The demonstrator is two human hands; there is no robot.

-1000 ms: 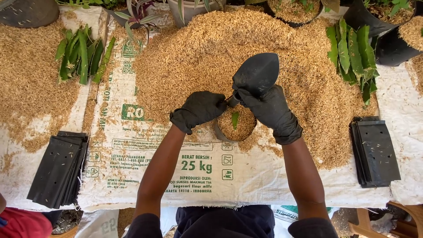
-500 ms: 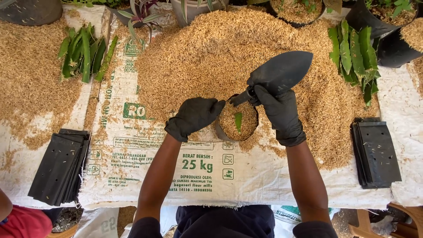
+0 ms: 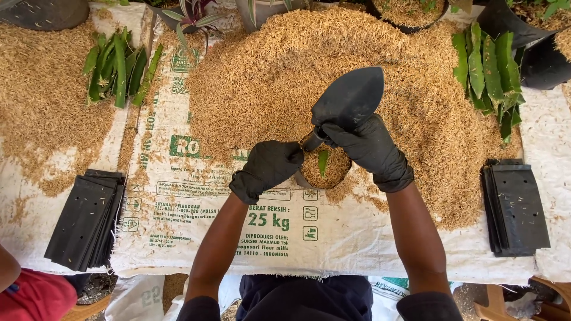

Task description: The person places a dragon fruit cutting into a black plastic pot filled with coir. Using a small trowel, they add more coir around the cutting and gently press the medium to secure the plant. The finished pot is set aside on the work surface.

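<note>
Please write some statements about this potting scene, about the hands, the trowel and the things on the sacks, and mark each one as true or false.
1. The right hand holds a black trowel. True.
2. Both hands are bare. False: the right hand and the left hand wear black gloves.
3. A green cutting stands in the small filled bag between the hands. True.
4. The big pile of husks lies on a metal tray. False: it lies on white printed sacks.
5. Stacks of flat black bags lie at both sides. True.
6. The trowel is stuck deep in the pile. False: it is held above it.
</note>
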